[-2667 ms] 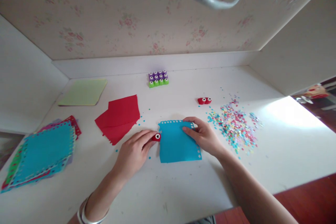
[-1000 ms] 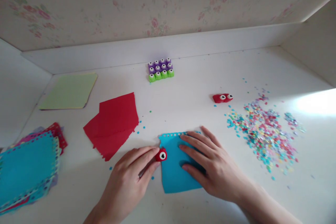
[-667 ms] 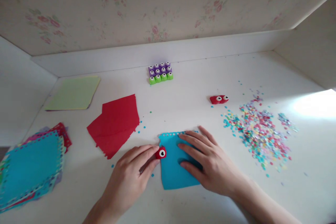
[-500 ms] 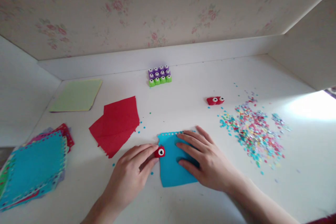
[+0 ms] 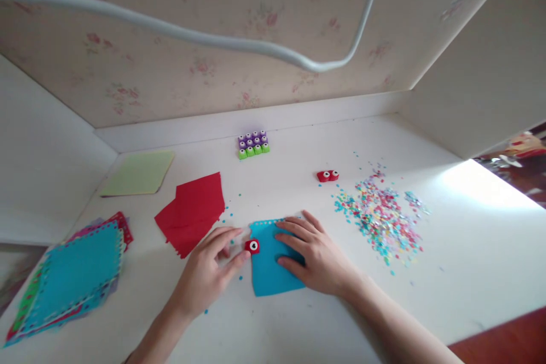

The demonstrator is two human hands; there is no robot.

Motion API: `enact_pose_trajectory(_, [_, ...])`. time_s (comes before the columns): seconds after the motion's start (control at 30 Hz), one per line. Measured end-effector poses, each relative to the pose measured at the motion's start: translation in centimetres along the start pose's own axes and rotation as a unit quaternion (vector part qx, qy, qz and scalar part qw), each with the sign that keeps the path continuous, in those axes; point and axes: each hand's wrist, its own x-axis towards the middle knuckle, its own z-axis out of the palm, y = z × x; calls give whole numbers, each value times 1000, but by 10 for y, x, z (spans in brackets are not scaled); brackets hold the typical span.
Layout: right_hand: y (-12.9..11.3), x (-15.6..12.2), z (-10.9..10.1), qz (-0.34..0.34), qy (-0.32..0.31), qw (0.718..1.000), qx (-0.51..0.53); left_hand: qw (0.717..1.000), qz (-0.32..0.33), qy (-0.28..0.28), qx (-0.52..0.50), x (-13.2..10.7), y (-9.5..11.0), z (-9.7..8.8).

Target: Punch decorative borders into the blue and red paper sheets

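A blue paper sheet point(image 5: 267, 270) with a punched top edge lies flat on the white table point(image 5: 273, 330). My right hand point(image 5: 313, 256) rests on it with fingers spread flat, pinning it down. A small red paper punch point(image 5: 252, 246) sits clipped on the sheet's left edge. My left hand point(image 5: 205, 270) pinches that punch between thumb and fingertips.
Two red sheets point(image 5: 191, 210) lie left of the blue one, a pale green sheet point(image 5: 139, 173) farther back. A stack of punched sheets point(image 5: 70, 276) sits at the left edge. A block of purple and green punches point(image 5: 253, 144), two red punches point(image 5: 327, 176) and a confetti pile point(image 5: 379, 219) lie beyond.
The punch has slid down the blue sheet's left edge from near the top corner. My right hand now lies flatter over the sheet. The camera has tilted up.
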Motion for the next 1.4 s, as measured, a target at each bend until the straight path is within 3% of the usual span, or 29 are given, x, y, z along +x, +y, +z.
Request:
enact_pose_trajectory(0.07, [-1, -1, -1, -1, 3, 1000, 1, 1000, -11, 3, -7, 6, 5, -2])
enact_pose_trajectory(0.27, [-3, -4, -1, -3, 10, 1000, 3, 998, 5, -63, -12, 24, 17, 8])
enact_pose_trajectory(0.43, [-2, -5, 1, -8, 20, 1000, -1, 998, 3, -61, -10, 28, 18, 16])
enact_pose_trajectory(0.6, [-2, -6, 2, -10, 25, 1000, -11, 992, -94, -81, -35, 29, 19, 20])
enact_pose_trajectory(0.8, [-1, -6, 4, -6, 25, 999, -18, 964, -214, -133, -81, 35, 22, 24])
enact_pose_trajectory(1.2, [1, -8, 5, -16, 41, 999, -6, 959, -198, -176, -100, 34, 20, 20])
enact_pose_trajectory(1.4, [2, -8, 6, -6, 32, 999, -3, 988, -109, -110, -10, 27, 10, 6])
